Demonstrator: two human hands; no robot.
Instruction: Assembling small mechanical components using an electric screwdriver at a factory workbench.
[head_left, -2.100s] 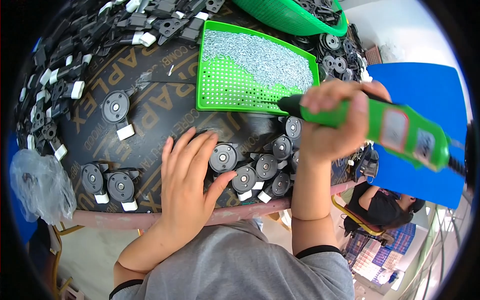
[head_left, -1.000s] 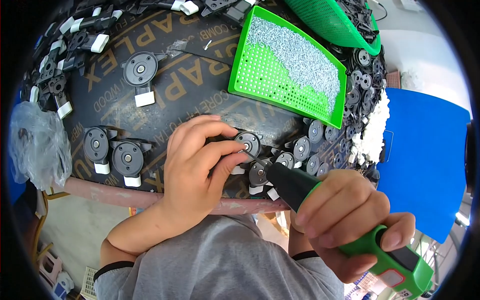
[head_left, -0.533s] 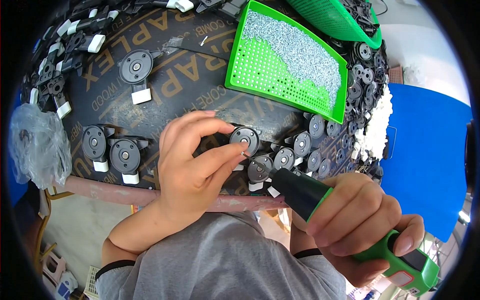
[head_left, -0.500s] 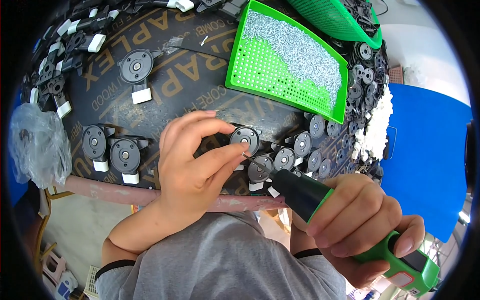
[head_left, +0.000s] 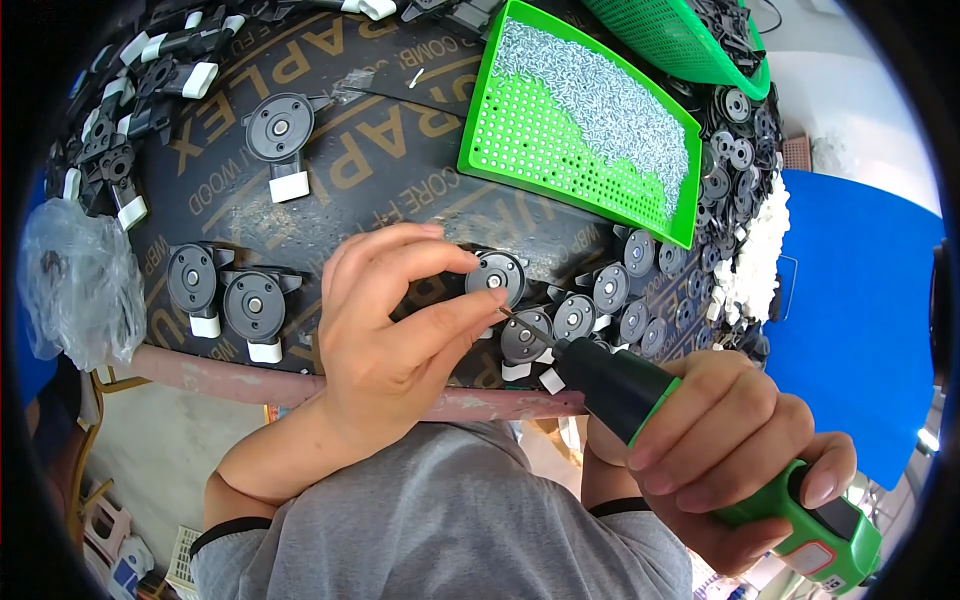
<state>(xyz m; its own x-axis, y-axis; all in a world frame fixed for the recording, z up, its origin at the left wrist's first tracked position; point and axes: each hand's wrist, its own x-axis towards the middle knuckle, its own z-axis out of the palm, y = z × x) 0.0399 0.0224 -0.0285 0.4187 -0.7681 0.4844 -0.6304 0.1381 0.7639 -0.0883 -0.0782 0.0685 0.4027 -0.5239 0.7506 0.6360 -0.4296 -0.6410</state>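
My right hand [head_left: 735, 440] is wrapped round a green and black power screwdriver [head_left: 625, 385], its thin bit pointing up and left. The bit's tip meets the fingertips of my left hand [head_left: 395, 300], which pinch a small silvery screw [head_left: 502, 309], mostly hidden by them. Just beyond these fingertips lies a round dark-grey plastic part [head_left: 496, 276] with a metal centre; the hand partly covers it. To its right, several similar discs with white end pieces [head_left: 573, 317] lie close together, some under the bit.
A green perforated tray [head_left: 530, 135] holds many silvery screws. Two grey disc parts [head_left: 254, 306] lie at left, another [head_left: 280, 127] farther back. A clear plastic bag [head_left: 80, 285] sits at the left edge. Black parts and white pieces [head_left: 750, 265] are heaped at right, below a green basket [head_left: 680, 40].
The whole view has shifted slightly. My left hand keeps its pinch beside the disc, and the screwdriver stays at its fingertips, with a little more of the bit showing.
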